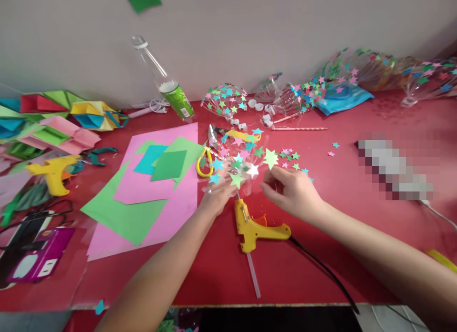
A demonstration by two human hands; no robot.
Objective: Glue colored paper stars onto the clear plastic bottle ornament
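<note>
My left grip (223,193) holds clear plastic (229,167) already dotted with stars, my right grip (283,186) pinches a pale green star (270,158), and loose stars (295,155) lie unattached beyond it.

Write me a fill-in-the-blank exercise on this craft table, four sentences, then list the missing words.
1. The hand with a pale green paper star at its fingertips is the ____ one.
2. The hot glue gun between the forearms has a yellow body and a ____ cord.
3. The tabletop is coloured ____.
4. In this view, the tall plastic bottle is to the ____ of the hot glue gun.

Missing words: right; black; red; left.
</note>
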